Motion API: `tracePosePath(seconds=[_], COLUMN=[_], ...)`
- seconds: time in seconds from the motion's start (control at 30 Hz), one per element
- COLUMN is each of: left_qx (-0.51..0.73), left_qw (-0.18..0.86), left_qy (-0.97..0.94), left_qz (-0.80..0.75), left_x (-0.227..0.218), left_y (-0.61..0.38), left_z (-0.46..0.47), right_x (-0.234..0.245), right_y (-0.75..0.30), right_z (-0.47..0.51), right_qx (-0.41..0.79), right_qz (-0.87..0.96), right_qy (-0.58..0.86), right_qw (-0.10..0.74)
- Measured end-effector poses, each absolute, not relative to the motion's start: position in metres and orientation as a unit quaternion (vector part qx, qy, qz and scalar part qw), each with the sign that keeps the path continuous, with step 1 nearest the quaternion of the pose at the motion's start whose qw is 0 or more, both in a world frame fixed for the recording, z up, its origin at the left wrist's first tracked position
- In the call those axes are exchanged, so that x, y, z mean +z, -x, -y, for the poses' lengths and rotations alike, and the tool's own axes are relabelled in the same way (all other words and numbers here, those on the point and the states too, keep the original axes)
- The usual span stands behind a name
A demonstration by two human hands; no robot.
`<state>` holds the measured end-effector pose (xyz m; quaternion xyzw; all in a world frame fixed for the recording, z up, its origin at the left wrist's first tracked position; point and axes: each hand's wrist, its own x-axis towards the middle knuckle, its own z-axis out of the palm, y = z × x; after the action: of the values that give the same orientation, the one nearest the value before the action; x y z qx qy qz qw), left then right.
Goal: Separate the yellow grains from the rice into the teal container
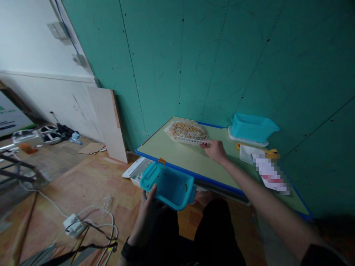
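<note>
My left hand grips the near left rim of a blue plastic container, thumb over the edge. The container sits just below the front edge of the table, with a few grains inside at its right end. Pinched in my right hand is a white strip with a row of holes. The strip lies along the near side of a heap of mixed yellow and whitish grains on the tabletop; I cannot tell whether it touches them.
A second blue container stands on a white lid at the back right. Beside it are yellow-handled scissors and a blurred packet. Below the table is a white box. Cables and a power strip lie on the floor at left.
</note>
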<state>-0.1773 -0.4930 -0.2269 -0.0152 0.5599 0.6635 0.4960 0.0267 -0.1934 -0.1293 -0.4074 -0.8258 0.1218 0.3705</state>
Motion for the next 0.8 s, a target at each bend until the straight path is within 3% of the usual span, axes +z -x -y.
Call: tracePosePath(seconds=[0.17, 0.5, 0.8], left_qx=[0.676, 0.675, 0.674], left_qw=[0.495, 0.490, 0.485], left_qy=[0.015, 0.027, -0.025], left_qz=[-0.545, -0.550, -0.557], left_x=[-0.228, -0.223, -0.231], left_y=[0.173, 0.172, 0.170], left_z=[0.495, 0.497, 0.500], right_x=[-0.125, -0.122, -0.135], right_y=[-0.031, -0.018, -0.007], right_z=[0.178, 0.161, 0.146], right_qx=[0.174, 0.188, 0.229], right_qz=[0.779, 0.799, 0.804], right_qy=[0.439, 0.432, 0.383], right_qw=[0.413, 0.375, 0.393])
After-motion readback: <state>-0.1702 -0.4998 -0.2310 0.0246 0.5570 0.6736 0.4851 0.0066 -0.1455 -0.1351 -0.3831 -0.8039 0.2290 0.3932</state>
